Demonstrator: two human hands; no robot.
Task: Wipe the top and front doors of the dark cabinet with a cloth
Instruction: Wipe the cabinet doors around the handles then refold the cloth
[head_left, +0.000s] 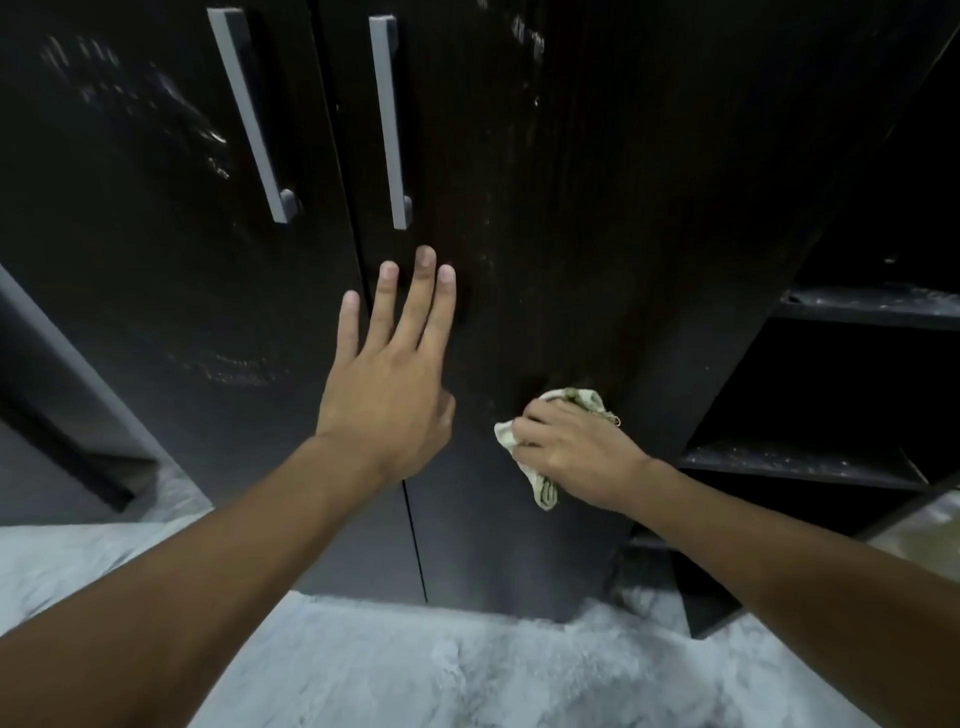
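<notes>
The dark cabinet fills the view with two tall front doors. The left door (171, 249) shows pale smears and carries a grey bar handle (253, 117). The right door (597, 208) has its own grey handle (390, 122). My left hand (392, 374) lies flat on the doors over the gap between them, just below the handles, fingers spread. My right hand (571, 449) presses a crumpled pale cloth (540, 483) against the lower part of the right door. The cabinet top is out of view.
Open dark shelves (810, 462) with dust on them stand to the right of the doors. A grey mottled floor (415, 670) runs below the cabinet. A grey wall edge (57, 358) slants in at the left.
</notes>
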